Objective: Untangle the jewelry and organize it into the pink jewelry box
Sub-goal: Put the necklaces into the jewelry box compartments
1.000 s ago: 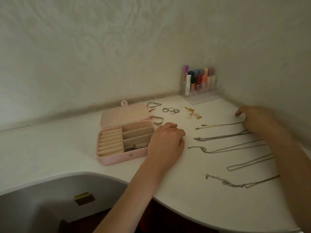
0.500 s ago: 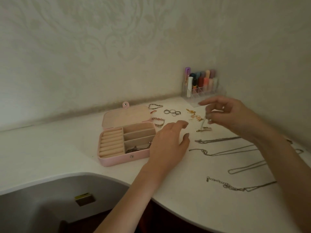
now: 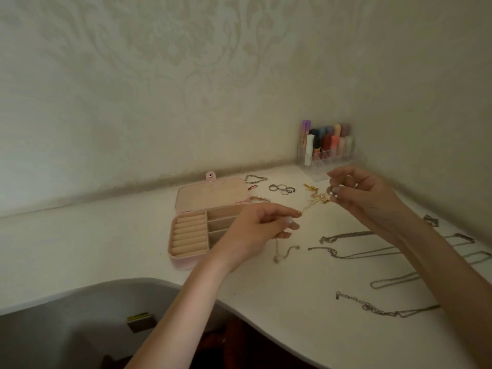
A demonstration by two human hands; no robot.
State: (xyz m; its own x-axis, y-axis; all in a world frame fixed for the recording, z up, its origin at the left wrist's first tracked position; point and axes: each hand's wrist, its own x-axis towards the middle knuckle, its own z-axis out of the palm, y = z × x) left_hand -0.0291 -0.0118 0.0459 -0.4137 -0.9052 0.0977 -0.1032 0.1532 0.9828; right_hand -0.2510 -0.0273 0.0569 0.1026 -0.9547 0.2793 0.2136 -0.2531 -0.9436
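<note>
Patterned cream wallpaper behind, white table [image 3: 266,315] with a curved front edge under my hands, dim light. My left hand [image 3: 255,230] is raised just above the table, thumb and fingertips pinching one end of a thin gold chain [image 3: 315,202]. My right hand [image 3: 364,195] is up higher, pinching the other end of the same gold chain between thumb and forefinger, other fingers loosely spread. Chain runs taut-ish between both hands, off the table. A second bit of chain [image 3: 285,253] hangs below my left hand and touches the table, can't tell if it's the same piece. Pink jewelry box [image 3: 186,262] sits open left of my left hand, lid [image 3: 211,193] flat back toward the wall, ring rolls [image 3: 189,235] on its left side, three compartments on the right, partly hidden by my left hand, contents not readable. Behind the box: a small bracelet [image 3: 255,178], a cluster of rings [image 3: 281,189], a beaded bracelet [image 3: 259,198] just beside the lid, small gold pieces [image 3: 311,188] near my right hand. Silver chains laid out in rows on the right side of the table: one [image 3: 343,237], one below it [image 3: 354,253], a loop [image 3: 394,282], and a chunky-link one [image 3: 378,307] nearest the front edge; their right ends pass under my right forearm. Clear organizer [image 3: 330,161] with coloured tubes in the corner by the wall
</note>
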